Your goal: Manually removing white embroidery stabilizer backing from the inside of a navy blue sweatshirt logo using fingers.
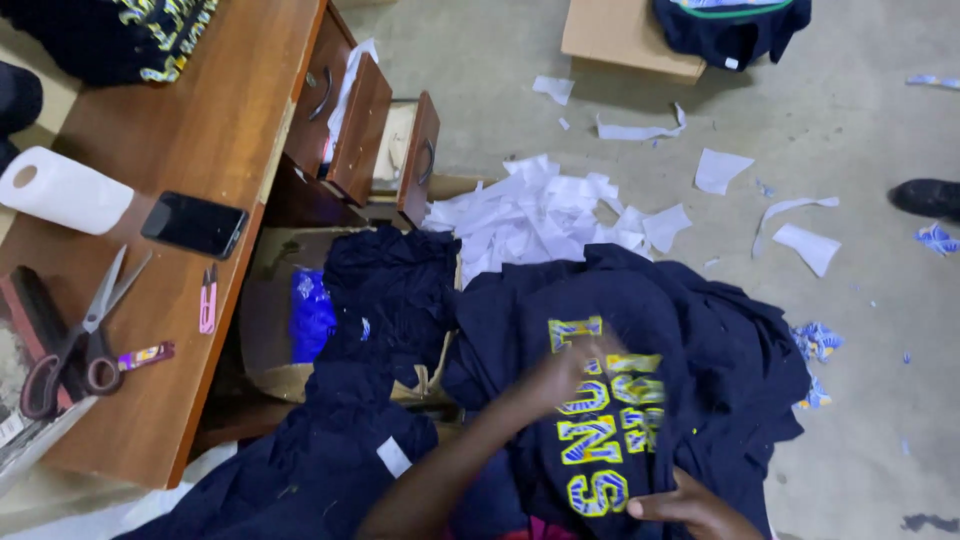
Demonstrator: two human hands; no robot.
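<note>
Navy cotton shirt with yellow-and-blue printed lettering (610,400) lies spread over the lap. The left hand (565,375), blurred, seems pressed flat on the print; the right hand (690,505) pinches the hem. White backing-paper scraps (540,215) litter the floor, so some peeling looks done. More navy garments (385,290) crowd the cardboard box (265,310) beside a wooden desk (200,130) with scissors (75,335)
</note>
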